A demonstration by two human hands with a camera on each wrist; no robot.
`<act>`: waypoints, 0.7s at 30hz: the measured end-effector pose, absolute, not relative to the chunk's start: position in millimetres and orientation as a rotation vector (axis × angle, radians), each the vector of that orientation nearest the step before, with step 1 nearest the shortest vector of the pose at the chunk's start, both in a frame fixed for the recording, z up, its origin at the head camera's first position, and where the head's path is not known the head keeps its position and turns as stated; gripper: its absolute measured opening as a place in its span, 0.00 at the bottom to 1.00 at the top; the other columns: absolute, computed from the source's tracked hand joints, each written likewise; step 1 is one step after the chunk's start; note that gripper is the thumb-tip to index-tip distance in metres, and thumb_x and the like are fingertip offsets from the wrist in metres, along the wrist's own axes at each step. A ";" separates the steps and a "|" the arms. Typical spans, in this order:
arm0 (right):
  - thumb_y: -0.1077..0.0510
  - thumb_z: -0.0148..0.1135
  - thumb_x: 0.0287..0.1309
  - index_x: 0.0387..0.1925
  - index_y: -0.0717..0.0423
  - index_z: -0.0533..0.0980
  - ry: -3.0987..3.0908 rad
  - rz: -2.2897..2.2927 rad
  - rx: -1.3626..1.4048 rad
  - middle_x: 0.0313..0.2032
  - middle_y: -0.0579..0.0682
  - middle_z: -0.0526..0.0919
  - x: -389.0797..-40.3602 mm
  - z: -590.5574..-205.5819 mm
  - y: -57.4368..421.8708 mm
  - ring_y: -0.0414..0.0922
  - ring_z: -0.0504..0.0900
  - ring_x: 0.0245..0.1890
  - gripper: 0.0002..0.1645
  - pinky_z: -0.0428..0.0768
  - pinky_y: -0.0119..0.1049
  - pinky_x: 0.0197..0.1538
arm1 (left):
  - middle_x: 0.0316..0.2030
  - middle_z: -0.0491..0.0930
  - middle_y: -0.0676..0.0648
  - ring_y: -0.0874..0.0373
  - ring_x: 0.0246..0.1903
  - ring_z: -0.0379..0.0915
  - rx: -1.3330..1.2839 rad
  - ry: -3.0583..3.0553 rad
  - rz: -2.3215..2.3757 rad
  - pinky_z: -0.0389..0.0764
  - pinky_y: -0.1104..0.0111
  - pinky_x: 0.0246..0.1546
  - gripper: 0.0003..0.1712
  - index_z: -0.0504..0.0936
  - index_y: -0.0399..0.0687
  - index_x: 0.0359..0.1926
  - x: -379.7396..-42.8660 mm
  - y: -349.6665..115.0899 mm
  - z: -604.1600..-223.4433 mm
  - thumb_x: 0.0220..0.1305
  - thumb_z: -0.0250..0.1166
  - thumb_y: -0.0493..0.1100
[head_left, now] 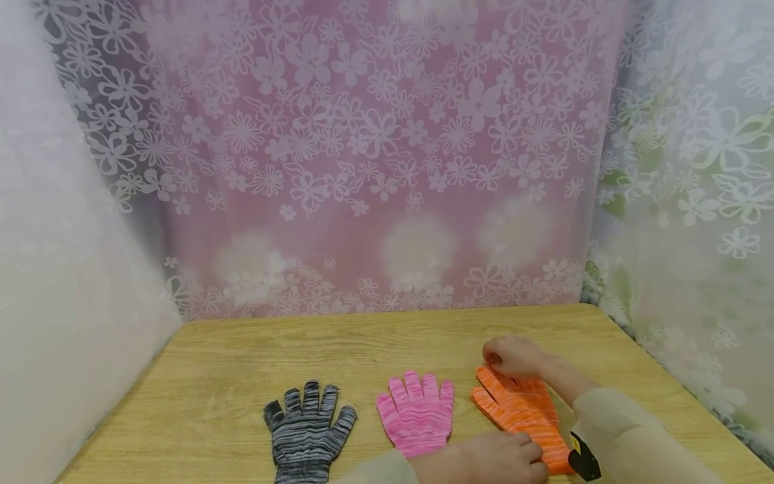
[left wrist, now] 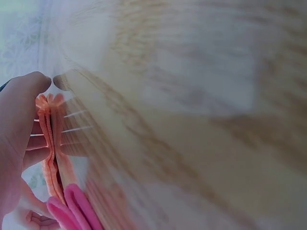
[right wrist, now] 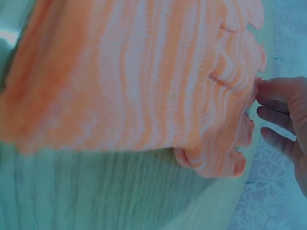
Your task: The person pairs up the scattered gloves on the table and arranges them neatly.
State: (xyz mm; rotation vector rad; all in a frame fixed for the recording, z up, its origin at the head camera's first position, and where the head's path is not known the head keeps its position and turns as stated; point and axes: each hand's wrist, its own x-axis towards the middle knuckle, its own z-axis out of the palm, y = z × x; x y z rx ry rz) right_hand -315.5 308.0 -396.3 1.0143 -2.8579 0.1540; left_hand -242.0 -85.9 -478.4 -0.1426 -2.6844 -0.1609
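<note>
An orange striped knit glove [head_left: 523, 410] lies on the table, its fingers pointing away from me. At its far end my right hand [head_left: 514, 356] pinches one of the glove's fingertips between thumb and finger. The right wrist view shows the pinched fingertip up close, with the other glove fingers [right wrist: 237, 167] loose beside it. My left hand [head_left: 492, 457] rests at the near, cuff end, its fingers [left wrist: 36, 158] lying against the glove and its thumb apart from them. A pink glove [head_left: 417, 413] lies flat to the left, partly hidden by my left forearm.
A black-and-grey striped glove [head_left: 308, 430] lies farther left, fingers spread. The wooden table [head_left: 338, 343] ends at a pink floral curtain [head_left: 375, 168]. Pale curtains [head_left: 695, 235] hang at both sides. A black strap [head_left: 583, 457] is at my right sleeve.
</note>
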 end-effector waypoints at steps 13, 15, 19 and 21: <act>0.68 0.64 0.47 0.26 0.53 0.83 -2.760 0.109 1.214 0.30 0.45 0.78 -316.0 -397.8 308.7 0.42 0.78 0.32 0.08 0.77 0.38 0.36 | 0.56 0.69 0.42 0.32 0.56 0.56 -0.067 -2.719 -0.128 0.41 0.33 0.51 0.37 0.75 0.60 0.57 -253.8 -89.4 -488.9 0.52 0.50 0.73; 0.68 0.64 0.48 0.26 0.53 0.83 -2.769 0.097 1.204 0.31 0.45 0.78 -315.7 -398.7 308.3 0.44 0.79 0.33 0.07 0.78 0.39 0.38 | 0.57 0.68 0.42 0.32 0.55 0.56 -0.071 -2.731 -0.128 0.41 0.33 0.50 0.37 0.75 0.60 0.57 -253.6 -89.1 -488.4 0.52 0.50 0.73; 0.67 0.64 0.49 0.27 0.52 0.83 -2.795 0.115 1.178 0.32 0.45 0.79 -313.7 -398.1 308.3 0.45 0.79 0.34 0.08 0.78 0.39 0.38 | 0.57 0.68 0.42 0.32 0.56 0.56 -0.075 -2.743 -0.125 0.41 0.33 0.50 0.36 0.74 0.60 0.57 -253.6 -89.1 -489.1 0.53 0.51 0.72; 0.67 0.64 0.50 0.28 0.52 0.82 -2.812 0.152 1.143 0.32 0.45 0.79 -312.0 -395.8 309.7 0.45 0.79 0.34 0.07 0.78 0.39 0.37 | 0.57 0.68 0.42 0.32 0.55 0.56 -0.081 -2.739 -0.125 0.41 0.32 0.50 0.36 0.75 0.60 0.57 -253.5 -89.0 -489.5 0.53 0.51 0.72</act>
